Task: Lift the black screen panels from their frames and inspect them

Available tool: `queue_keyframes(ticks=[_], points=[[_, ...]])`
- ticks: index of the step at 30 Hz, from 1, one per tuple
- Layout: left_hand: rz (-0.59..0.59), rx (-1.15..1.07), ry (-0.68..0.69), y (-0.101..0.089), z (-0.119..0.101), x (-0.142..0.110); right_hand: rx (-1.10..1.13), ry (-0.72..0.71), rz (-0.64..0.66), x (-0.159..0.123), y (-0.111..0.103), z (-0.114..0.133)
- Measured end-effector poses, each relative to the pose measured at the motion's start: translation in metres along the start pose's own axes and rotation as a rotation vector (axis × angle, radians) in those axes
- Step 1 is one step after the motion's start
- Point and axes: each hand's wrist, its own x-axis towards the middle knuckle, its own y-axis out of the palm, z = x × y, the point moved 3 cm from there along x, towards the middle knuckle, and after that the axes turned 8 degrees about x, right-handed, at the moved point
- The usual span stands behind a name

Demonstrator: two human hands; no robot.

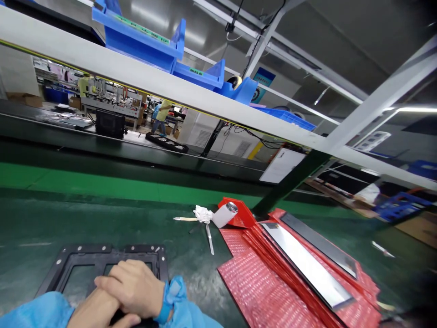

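Observation:
Near the bottom left, my right hand point(139, 288) lies across my left hand point(97, 310), its fingers bent together over it. Most of my left hand's fingers are hidden underneath. Both hands are above a black frame point(73, 252) with rectangular openings and small round studs along its rim; whether they press on it I cannot tell. Blue sleeves cover both forearms. Beyond the frame lie a crumpled white tissue point(202, 214), metal tweezers point(209, 239) and a thin tool with a pale handle point(186, 219). A white bottle point(223, 217) with a metal top stands beside them.
Red bubble-wrap sheets point(259, 284) cover the right of the green table point(191, 282), carrying a shiny panel point(307, 266) and a dark panel point(319, 243). A red bin point(241, 212) sits behind the bottle. Blue bins point(143, 38) rest on an overhead shelf. People stand far behind.

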Motion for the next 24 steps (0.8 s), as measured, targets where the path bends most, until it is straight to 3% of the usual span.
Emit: queue_keyframes(ticks=[5,11,18,24], points=[[-0.059,-0.05,0.021,-0.006,-0.001,0.001,0.015,0.022,0.024,-0.003,-0.001,0.0],[-0.016,-0.123,0.004,-0.005,-0.001,-0.001,0.032,0.007,0.072,-0.004,0.005,-0.002],[-0.014,-0.089,0.02,-0.006,-0.002,-0.001,0.083,-0.004,0.029,-0.005,0.006,-0.004],[-0.087,-0.074,0.053,-0.012,-0.006,0.002,0.086,-0.014,-0.002,-0.006,0.006,-0.005]])
